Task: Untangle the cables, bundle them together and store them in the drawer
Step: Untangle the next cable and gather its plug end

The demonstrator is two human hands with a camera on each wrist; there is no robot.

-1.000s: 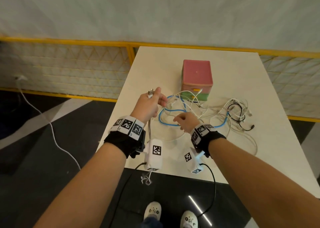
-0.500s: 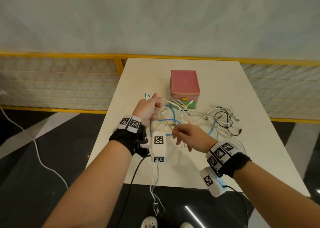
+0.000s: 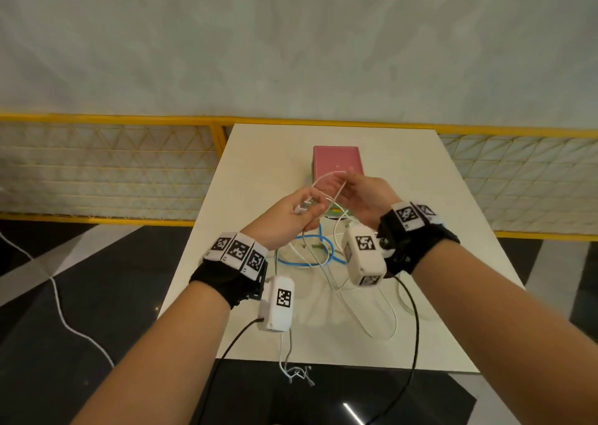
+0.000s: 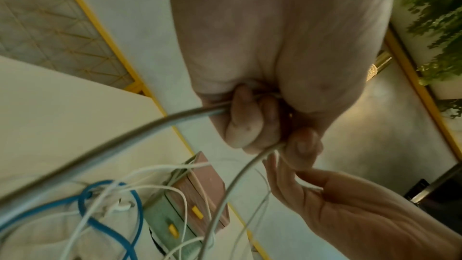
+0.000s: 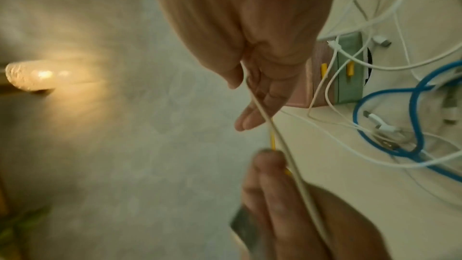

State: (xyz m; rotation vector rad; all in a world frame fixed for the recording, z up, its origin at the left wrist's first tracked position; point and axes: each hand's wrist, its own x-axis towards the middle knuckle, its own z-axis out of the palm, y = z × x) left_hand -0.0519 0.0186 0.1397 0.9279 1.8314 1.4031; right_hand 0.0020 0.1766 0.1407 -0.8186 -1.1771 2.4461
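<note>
A person's left hand (image 3: 291, 217) and right hand (image 3: 359, 198) meet above the table (image 3: 437, 263), both working a thin white cable (image 3: 326, 178) that arcs between them. The left hand clenches the cable in curled fingers; the left wrist view shows what the head view cannot: strands pinched between thumb and fingertips (image 4: 252, 126), with a thicker grey length running out of the fist. The right hand pinches the same cable between thumb and nearly straight fingers (image 5: 262, 102), as the right wrist view makes plain. Below both hands lies the tangle: a blue cable (image 3: 320, 256) looped among white cables (image 3: 382, 321), plug ends visible only from the wrists. Just beyond the hands stands the pink-topped drawer box (image 3: 336, 162); the wrist views alone reveal its green front with yellow handles (image 5: 350, 68).
</note>
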